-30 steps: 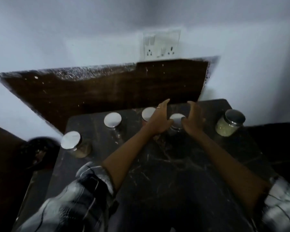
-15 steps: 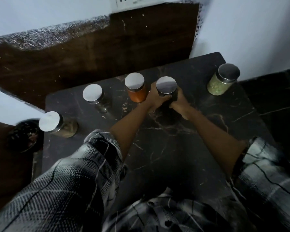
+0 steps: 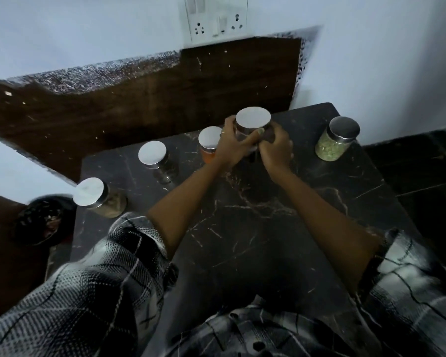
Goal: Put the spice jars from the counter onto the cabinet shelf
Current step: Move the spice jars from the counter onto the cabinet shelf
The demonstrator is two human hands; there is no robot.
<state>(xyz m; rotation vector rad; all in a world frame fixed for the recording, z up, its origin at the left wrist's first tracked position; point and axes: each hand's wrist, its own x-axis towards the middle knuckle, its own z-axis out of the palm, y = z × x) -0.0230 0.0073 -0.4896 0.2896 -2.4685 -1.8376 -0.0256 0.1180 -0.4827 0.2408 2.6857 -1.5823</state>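
The dark marble counter (image 3: 242,228) fills the middle of the view, its far edge against a brown wall panel (image 3: 165,91). Above that panel, a white socket plate (image 3: 216,19) sits on the pale wall. Plaid sleeves (image 3: 101,279) reach in from the near edge of the counter. Off the counter's left edge stands a dark round bowl (image 3: 38,219); its contents are too blurred to tell.

Four spice jars with shiny metal lids stand on the counter. The green-filled jar (image 3: 336,143) is near the counter's far right corner, well apart from the others. The orange-filled jar (image 3: 208,145) stands near the far edge, partly hidden by the left wrist. To its left, still near the far edge, stands a dark jar (image 3: 156,158), and a tan-filled jar (image 3: 98,197) sits at the counter's left edge.

A fifth jar (image 3: 252,124) is held above the counter's far edge, between the orange and green jars. The left hand (image 3: 233,148) grips its side with curled fingers, thumb across the front. The right hand (image 3: 274,148) wraps its lower right side, likewise gripping it.
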